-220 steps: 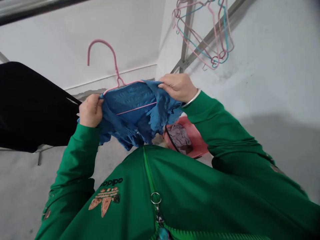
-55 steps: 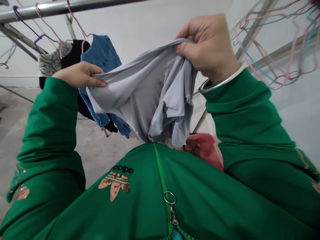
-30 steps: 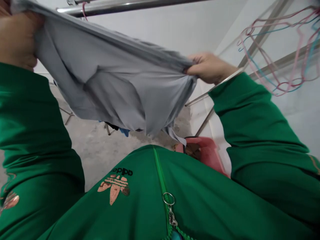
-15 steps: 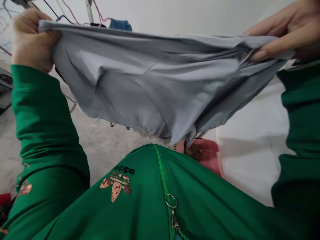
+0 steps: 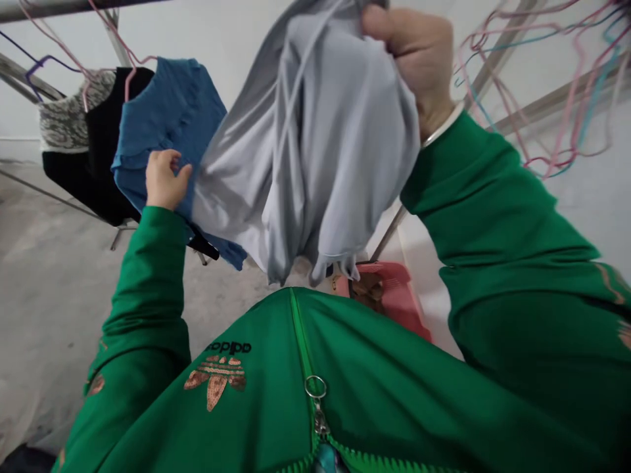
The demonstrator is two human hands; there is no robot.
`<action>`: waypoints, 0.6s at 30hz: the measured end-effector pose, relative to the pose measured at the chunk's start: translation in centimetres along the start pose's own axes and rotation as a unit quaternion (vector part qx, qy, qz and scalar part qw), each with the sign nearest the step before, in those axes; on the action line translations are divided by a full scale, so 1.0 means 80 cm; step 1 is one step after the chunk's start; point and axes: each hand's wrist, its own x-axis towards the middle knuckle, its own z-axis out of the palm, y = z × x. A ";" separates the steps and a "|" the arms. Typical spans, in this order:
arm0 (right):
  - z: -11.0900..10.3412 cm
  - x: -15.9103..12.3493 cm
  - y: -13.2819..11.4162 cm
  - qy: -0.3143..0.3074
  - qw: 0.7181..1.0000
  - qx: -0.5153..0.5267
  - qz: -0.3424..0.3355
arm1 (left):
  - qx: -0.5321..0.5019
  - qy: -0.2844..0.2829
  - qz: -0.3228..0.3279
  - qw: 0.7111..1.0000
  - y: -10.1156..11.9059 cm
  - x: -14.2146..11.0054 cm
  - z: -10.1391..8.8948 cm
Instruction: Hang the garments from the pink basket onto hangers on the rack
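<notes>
A light grey garment hangs in loose folds in front of me. Its upper right edge is gripped by my right hand, closed and raised high. My left hand is apart from the grey cloth's top, its fingers loosely curled and thumb spread, holding nothing that I can see. Just behind that hand hangs a blue ruffled garment; whether the fingertips touch it I cannot tell. The grey garment's lower end dangles near my green jacket.
Black and patterned clothes hang on the left from a metal rail. Several pink and blue wire hangers cluster at the upper right. A pink plastic basket with brown cloth stands on the floor below.
The grey garment was stretched between both hands; now only my right hand grips it, and it hangs down. My left hand has let go and moved rightward and lower. The view shows more hanging clothes.
</notes>
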 end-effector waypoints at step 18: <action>0.058 0.039 0.030 -0.096 0.949 0.024 -0.298 | 0.074 0.034 0.001 0.997 0.071 -0.055 0.005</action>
